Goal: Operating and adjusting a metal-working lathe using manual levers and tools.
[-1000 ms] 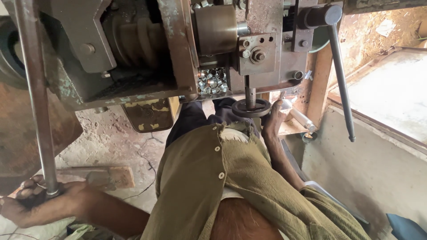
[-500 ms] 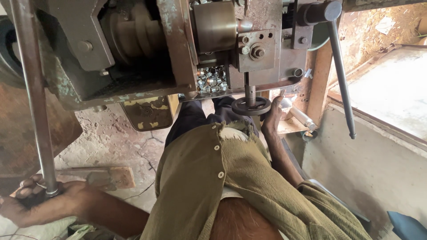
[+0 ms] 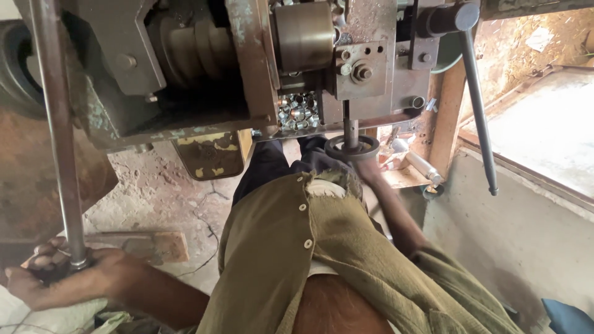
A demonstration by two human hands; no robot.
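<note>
Left hand (image 3: 68, 278) wraps the foot of the long steel lever (image 3: 59, 136); right hand (image 3: 366, 168) seems to grip the small handwheel (image 3: 351, 148) under the machine, view poor. Steady, even pressure suits both.

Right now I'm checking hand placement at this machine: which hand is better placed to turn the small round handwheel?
The right hand: it already rests at the handwheel under the machine head. The left hand grips the long lever rod, far off.
</note>
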